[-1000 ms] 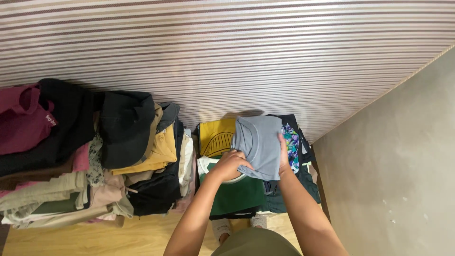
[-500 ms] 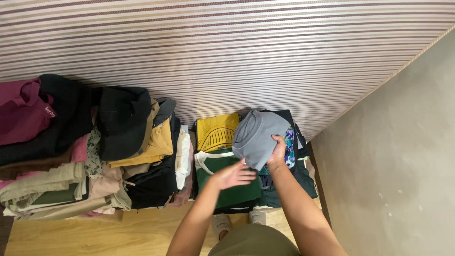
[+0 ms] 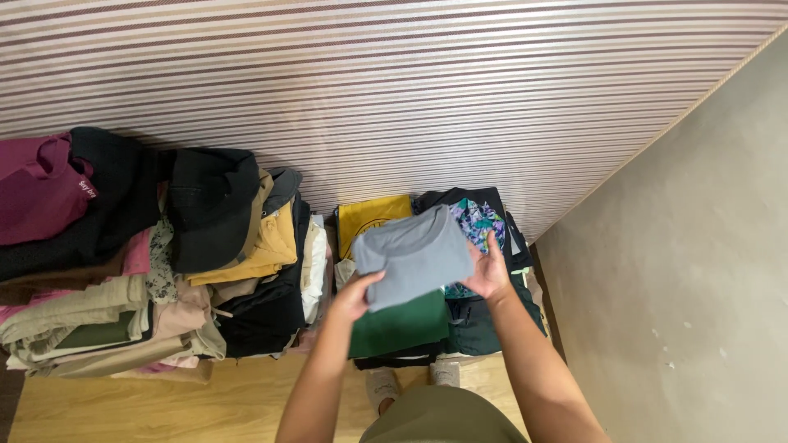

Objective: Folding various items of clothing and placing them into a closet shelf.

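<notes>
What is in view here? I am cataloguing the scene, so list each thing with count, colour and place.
Folded garment: one, grey, held up in both hands over the right stack.
Folded garment: one, yellow, at the back of the right stack.
Folded garment: one, green, under the grey one.
Patterned garment: one, purple and teal, right stack.
Clothes heap: one, mixed black, maroon, mustard, beige and pink, on the left.
Wall: striped, behind; plain grey wall on the right.
Floor: wooden, below.
Slippers: two, pale, at the feet.
Left hand: grips the grey garment's lower left edge.
Right hand: grips its right edge.
</notes>
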